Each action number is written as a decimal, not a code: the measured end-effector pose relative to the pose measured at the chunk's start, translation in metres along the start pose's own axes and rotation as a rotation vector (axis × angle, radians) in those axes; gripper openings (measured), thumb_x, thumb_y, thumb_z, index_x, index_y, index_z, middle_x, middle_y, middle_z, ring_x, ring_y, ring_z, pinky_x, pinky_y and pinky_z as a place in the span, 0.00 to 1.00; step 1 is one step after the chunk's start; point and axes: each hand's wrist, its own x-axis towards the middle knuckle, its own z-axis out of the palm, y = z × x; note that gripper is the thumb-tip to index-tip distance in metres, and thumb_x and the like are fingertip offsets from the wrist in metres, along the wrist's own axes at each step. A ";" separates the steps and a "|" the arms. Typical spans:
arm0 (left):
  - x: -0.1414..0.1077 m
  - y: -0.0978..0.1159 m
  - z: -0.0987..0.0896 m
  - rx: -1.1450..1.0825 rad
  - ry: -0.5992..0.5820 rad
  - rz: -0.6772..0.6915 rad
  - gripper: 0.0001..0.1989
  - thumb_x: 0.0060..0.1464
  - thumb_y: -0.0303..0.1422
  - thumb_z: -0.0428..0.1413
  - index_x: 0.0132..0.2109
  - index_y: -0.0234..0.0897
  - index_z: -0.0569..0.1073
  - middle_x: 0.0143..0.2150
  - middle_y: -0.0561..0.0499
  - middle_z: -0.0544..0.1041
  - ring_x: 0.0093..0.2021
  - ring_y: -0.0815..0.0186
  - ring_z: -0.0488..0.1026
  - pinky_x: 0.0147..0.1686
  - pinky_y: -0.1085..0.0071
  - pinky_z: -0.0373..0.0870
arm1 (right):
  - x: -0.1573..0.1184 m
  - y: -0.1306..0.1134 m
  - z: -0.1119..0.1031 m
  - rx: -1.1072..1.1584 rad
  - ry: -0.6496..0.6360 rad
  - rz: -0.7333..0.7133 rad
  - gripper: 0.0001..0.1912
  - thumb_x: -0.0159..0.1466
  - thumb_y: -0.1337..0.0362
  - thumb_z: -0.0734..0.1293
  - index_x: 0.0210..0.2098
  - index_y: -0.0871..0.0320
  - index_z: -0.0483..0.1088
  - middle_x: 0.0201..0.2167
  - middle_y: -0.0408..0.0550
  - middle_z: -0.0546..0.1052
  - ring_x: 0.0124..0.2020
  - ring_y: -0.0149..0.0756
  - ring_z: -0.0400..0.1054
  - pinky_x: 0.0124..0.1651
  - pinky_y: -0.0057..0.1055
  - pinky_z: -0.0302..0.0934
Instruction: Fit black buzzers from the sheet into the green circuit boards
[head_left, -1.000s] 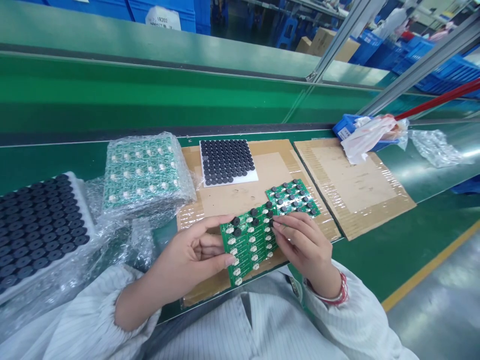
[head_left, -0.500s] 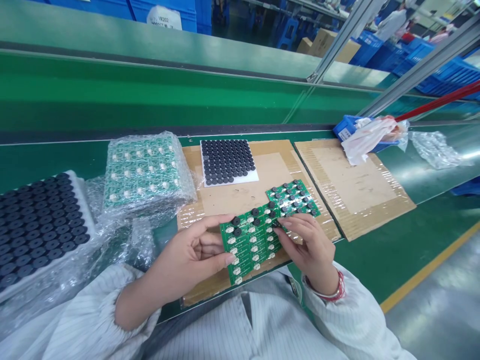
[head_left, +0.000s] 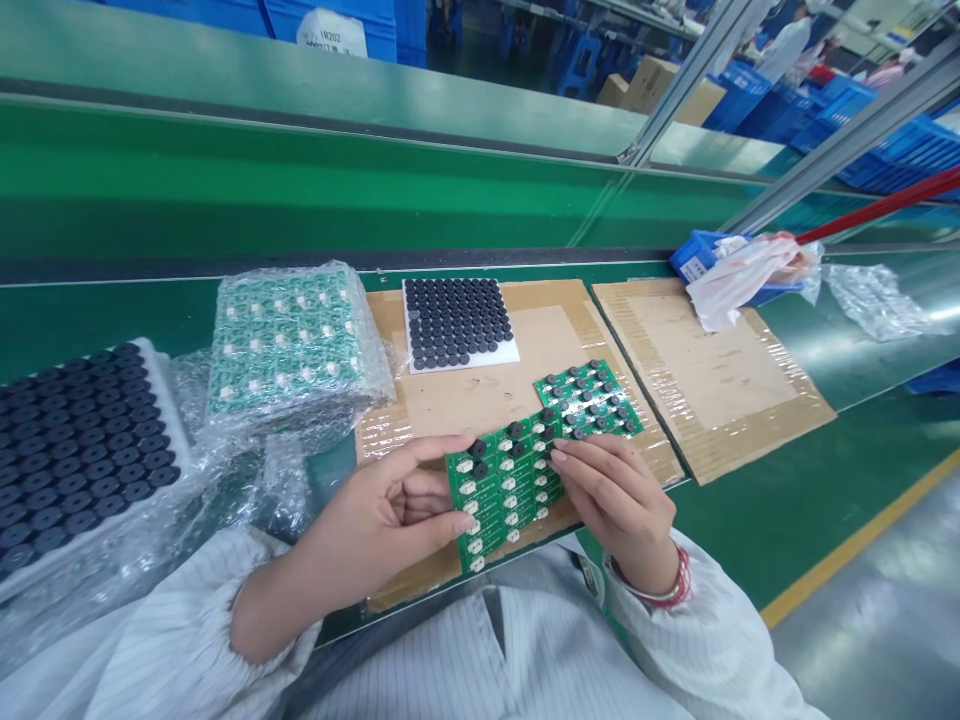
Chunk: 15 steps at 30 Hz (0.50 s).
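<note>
My left hand (head_left: 401, 510) grips the left edge of a green circuit board (head_left: 491, 497), thumb on its face and fingers behind. The board is tilted up towards me, with rows of white connectors and black round buzzers (head_left: 514, 430) along its upper part. At the right side of the board, my right hand (head_left: 619, 495) has its fingertips pinched on a dark buzzer (head_left: 550, 449), partly hidden by them. Just behind, another circuit board (head_left: 592, 400) with several black buzzers lies on the cardboard (head_left: 465, 400).
A white sheet of black buzzers (head_left: 457, 322) lies at the cardboard's back. To the left are bubble-wrapped circuit boards (head_left: 289, 340) and a larger tray of black buzzers (head_left: 82, 440). A second cardboard sheet (head_left: 720, 390) and a blue bin (head_left: 694, 255) with plastic bags are on the right.
My right fingertips have closed in on the board's face, and the dark buzzer there now sits against it. The left hand keeps its grip with hardly any movement.
</note>
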 end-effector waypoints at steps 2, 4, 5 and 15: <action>0.000 -0.001 0.000 -0.008 -0.007 0.007 0.27 0.48 0.33 0.61 0.55 0.41 0.64 0.32 0.54 0.80 0.35 0.70 0.77 0.37 0.78 0.73 | -0.001 0.000 0.000 0.001 -0.001 -0.001 0.20 0.58 0.84 0.65 0.49 0.66 0.68 0.40 0.56 0.74 0.41 0.43 0.68 0.37 0.40 0.67; 0.000 -0.002 0.001 -0.005 -0.017 0.008 0.26 0.48 0.33 0.61 0.55 0.41 0.64 0.32 0.54 0.80 0.35 0.70 0.77 0.37 0.78 0.73 | -0.002 0.000 0.001 0.002 0.003 0.000 0.20 0.58 0.84 0.65 0.49 0.66 0.69 0.40 0.56 0.74 0.41 0.43 0.68 0.37 0.41 0.68; 0.000 -0.002 0.001 0.000 -0.020 0.008 0.27 0.48 0.34 0.61 0.55 0.41 0.64 0.32 0.54 0.80 0.35 0.69 0.77 0.37 0.77 0.73 | -0.002 0.000 0.001 0.003 0.005 0.003 0.21 0.58 0.84 0.65 0.49 0.65 0.69 0.40 0.56 0.74 0.40 0.43 0.68 0.37 0.41 0.68; -0.001 -0.002 0.000 0.054 -0.020 -0.028 0.28 0.48 0.37 0.61 0.56 0.42 0.64 0.33 0.52 0.80 0.36 0.66 0.77 0.37 0.74 0.73 | -0.006 0.000 0.002 0.008 -0.018 0.026 0.23 0.60 0.82 0.64 0.53 0.61 0.67 0.42 0.53 0.74 0.40 0.43 0.68 0.36 0.41 0.69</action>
